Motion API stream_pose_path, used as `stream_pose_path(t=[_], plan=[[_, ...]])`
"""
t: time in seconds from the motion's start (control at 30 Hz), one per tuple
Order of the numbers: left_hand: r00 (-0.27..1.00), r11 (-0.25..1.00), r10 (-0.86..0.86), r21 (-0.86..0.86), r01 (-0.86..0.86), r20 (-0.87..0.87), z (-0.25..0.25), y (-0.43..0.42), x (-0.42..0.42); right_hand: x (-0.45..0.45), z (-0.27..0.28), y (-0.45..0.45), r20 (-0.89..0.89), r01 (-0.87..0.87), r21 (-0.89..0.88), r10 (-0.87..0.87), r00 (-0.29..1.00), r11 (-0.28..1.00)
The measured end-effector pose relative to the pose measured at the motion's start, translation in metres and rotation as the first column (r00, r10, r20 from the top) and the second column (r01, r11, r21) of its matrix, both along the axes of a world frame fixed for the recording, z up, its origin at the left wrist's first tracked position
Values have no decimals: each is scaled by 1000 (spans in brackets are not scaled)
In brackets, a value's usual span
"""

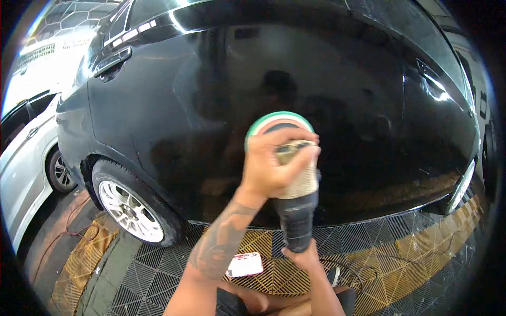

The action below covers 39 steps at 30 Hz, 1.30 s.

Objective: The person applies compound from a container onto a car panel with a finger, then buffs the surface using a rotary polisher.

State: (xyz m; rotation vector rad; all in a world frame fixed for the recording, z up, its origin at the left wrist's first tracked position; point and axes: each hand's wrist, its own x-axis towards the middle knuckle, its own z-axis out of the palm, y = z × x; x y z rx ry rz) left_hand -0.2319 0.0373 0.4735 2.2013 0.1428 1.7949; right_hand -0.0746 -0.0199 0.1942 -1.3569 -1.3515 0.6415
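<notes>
A car polisher (299,210) with a green-edged round pad is held up against the side of a black car (221,105). My left hand (274,163) wraps over the polisher's head, its fingers and thumb curled around the pale front part. Lower down, my right hand (304,257) grips the dark rear end of the body, partly hidden behind it. The pad (282,116) meets the glossy door panel, which shows smears and reflections. Most of the pad's face is out of sight.
The car's white-spoked wheel (132,210) stands at left, and a white car (26,147) is parked beyond. Interlocking black and yellow grid tiles (158,274) cover the floor. A white-and-red item (245,265) lies near my legs, with a dark cable (369,267) to the right.
</notes>
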Motion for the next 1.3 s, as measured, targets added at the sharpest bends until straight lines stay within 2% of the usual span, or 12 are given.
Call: stream_pose_path(t=[0.03, 0.1, 0.2, 0.27, 0.4, 0.5, 0.57, 0.77, 0.97, 1.17, 1.23, 1.3], plan=[[999, 1000, 31, 3, -31, 12, -1, 6, -18, -12, 2, 3, 61, 32, -16, -31, 998, 999], [997, 998, 66, 21, -67, 43, 2, 7, -53, -36, 39, -1, 38, -122, -60, 124, 992, 991], [986, 991, 101, -103, -88, 131, 4, 9, -102, -67, 55, 6, -1, -189, -31, 189, 982, 982], [972, 989, 100, -127, -74, 211, 10, 13, -133, -81, 62, 14, 219, -258, 105, 230, 948, 961], [941, 990, 104, -123, -67, 322, 33, 23, -182, -96, 79, 20, 286, -394, 124, 348, 893, 911], [945, 992, 82, -118, -47, 318, 48, 25, -191, -108, 91, 14, 272, -370, 138, 324, 906, 919], [951, 991, 83, -125, -48, 299, 55, 23, -183, -108, 95, 10, 281, -360, 191, 301, 911, 913], [968, 989, 22, -149, 16, 251, 52, 16, -120, -72, 79, -3, 269, -139, 112, 105, 957, 984], [993, 993, -55, -97, 65, 107, 48, 8, -36, -15, 84, -32, 97, -41, 73, 34, 995, 997], [995, 993, -94, -70, 97, 42, 49, -2, 48, 34, 63, -41, 64, 110, 85, -115, 991, 990], [980, 974, -194, -115, 196, 35, 51, -16, 74, 46, 59, -43, -14, 162, 68, -162, 987, 984], [989, 987, -145, -71, 144, -7, 50, -10, 99, 54, 64, -51, -49, 214, 123, -209, 977, 969]])
